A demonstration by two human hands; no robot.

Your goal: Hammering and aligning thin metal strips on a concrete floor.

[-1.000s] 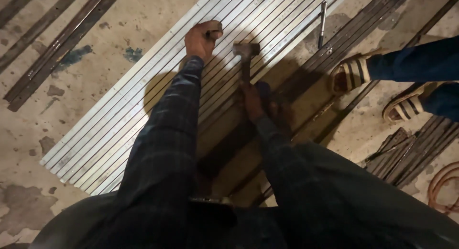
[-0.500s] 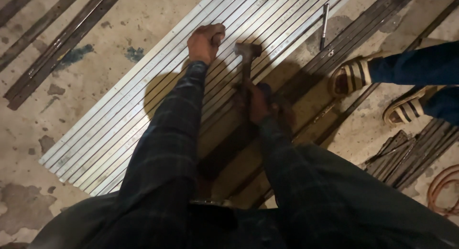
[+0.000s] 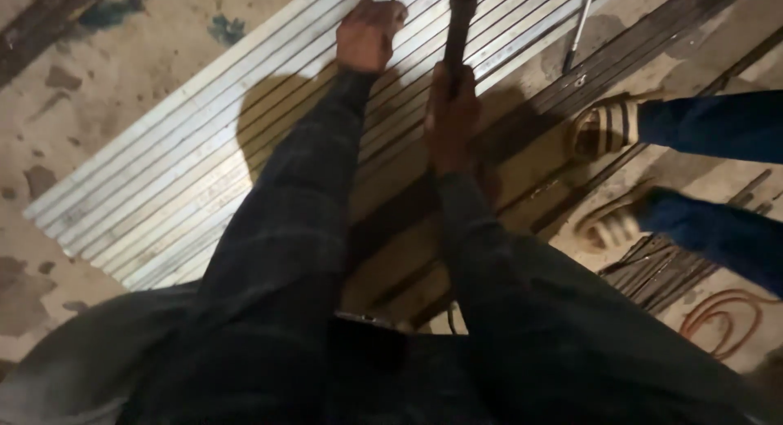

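While left hand (image 3: 369,35) presses fisted on pale ribbed panel (image 3: 188,180) lying on floor, right hand (image 3: 453,115) wraps tight round hammer handle (image 3: 458,29), head cut off at top edge. Bystander's sandalled feet (image 3: 605,127) right, near panel.

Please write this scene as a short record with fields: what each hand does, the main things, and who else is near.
left hand: left hand rests as a fist on the ribbed panel
right hand: right hand grips the hammer handle; the hammer head is cut off by the top edge
panel: pale, long ribs, lying flat on the concrete floor
other tool: slim metal tool lying on the panel, untouched
nearby person: two feet in striped sandals, blue trouser legs, at the right
also: orange cable at lower right
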